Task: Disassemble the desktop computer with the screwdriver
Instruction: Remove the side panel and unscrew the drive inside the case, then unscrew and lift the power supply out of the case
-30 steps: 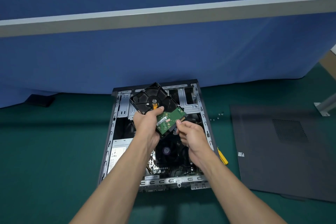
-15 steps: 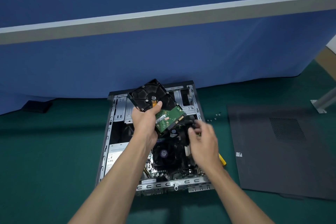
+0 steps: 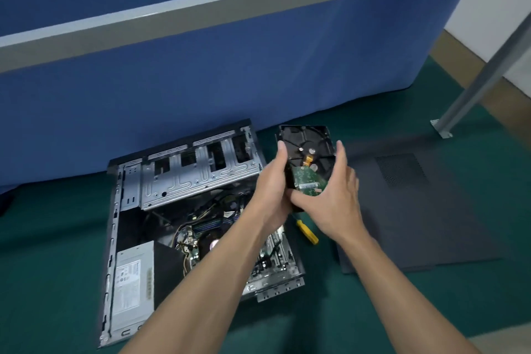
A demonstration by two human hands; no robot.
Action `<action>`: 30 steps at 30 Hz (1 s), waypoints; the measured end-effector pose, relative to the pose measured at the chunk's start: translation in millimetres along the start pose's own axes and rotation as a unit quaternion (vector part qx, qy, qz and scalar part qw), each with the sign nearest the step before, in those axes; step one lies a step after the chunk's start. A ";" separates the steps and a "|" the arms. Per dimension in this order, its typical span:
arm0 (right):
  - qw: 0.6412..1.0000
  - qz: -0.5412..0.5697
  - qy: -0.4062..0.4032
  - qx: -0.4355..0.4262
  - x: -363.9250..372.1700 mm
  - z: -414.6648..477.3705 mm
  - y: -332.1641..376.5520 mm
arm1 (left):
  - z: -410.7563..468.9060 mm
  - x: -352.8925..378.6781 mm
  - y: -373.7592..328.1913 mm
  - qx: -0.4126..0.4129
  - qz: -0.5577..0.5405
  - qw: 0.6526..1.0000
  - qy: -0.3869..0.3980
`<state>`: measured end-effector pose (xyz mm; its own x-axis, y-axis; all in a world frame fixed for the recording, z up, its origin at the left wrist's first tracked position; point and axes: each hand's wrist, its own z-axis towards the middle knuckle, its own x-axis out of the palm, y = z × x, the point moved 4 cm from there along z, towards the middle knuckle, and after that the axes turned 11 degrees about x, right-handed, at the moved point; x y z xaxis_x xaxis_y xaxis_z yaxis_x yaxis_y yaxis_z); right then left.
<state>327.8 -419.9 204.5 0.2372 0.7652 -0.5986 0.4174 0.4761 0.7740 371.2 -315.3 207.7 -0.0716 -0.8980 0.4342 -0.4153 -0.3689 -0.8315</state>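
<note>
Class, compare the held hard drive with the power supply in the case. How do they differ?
The hard drive is out of the case, gripped by the left hand and right hand; the power supply sits inside it. The hard drive shows black metal and a green circuit board; the power supply a grey labelled face. Both are rectangular.

2 hands, left hand (image 3: 271,184) and right hand (image 3: 330,195), gripping hard drive (image 3: 309,152) above green mat (image 3: 57,238), open computer case (image 3: 184,181) at left, yellow screwdriver (image 3: 309,231) beside case, dark side panel (image 3: 425,210) at right, blue partition (image 3: 201,66) behind

Soft even light, wide-angle edge distortion
</note>
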 end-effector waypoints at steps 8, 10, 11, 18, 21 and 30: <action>0.978 -0.127 -0.052 0.155 -6.6 53.1 -98.1 | 26.0 -27.7 27.0 0.144 0.719 0.679 0.023; 0.968 -0.176 -0.049 0.171 -3.5 66.4 -121.7 | 32.4 -45.2 33.8 0.125 0.791 0.597 0.040; 0.963 -0.197 -0.047 0.176 -1.6 73.2 -132.6 | 35.7 -52.3 38.1 0.104 0.806 0.582 0.041; 0.951 -0.266 -0.058 0.144 12.2 107.8 -168.2 | 37.8 -66.5 50.6 0.123 0.795 0.594 0.010; 0.954 -0.265 -0.066 0.125 11.5 122.3 -173.9 | 38.3 -67.4 50.8 0.127 0.787 0.603 0.002; 0.948 -0.279 -0.023 0.153 9.9 136.9 -187.8 | 37.5 -64.2 49.2 0.126 0.776 0.618 0.000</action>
<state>371.9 -561.1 25.0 -0.0596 0.4075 -0.9112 0.7220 0.6480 0.2426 389.3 -284.8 125.9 -0.2069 -0.2158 -0.9543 0.3082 0.9113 -0.2729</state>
